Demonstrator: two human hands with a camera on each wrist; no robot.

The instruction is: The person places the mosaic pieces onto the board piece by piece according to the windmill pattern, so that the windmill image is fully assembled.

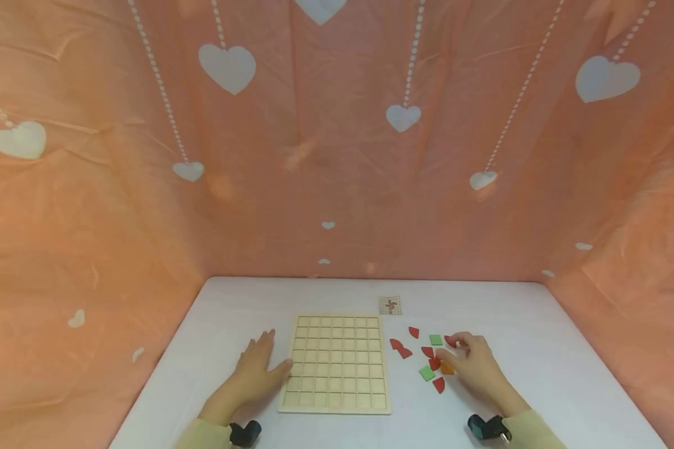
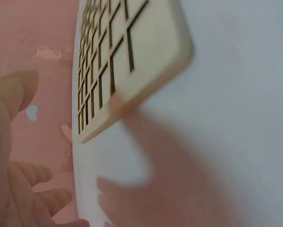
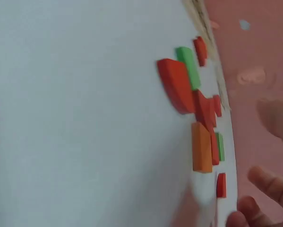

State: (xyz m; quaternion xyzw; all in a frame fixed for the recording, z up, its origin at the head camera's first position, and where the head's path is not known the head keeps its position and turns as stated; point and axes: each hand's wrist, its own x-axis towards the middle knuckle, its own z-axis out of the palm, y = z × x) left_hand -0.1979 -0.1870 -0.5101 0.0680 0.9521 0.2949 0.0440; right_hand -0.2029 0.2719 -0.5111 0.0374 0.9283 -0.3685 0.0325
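Observation:
A pale wooden grid board lies flat on the white table. Beside its left edge my left hand is spread with the palm down, the thumb tip at the board's rim. My right hand hovers over a loose scatter of flat pieces right of the board, thumb and index finger apart. Close to its index fingertip is a red quarter-round piece. An orange piece sits below the thumb in the head view. Two green squares and several more red quarter-rounds lie around. In the right wrist view nothing shows between the fingers.
A small pattern card with a red pinwheel-like figure lies behind the board's far right corner. The white table meets an orange cloth backdrop with white hearts at the back and sides.

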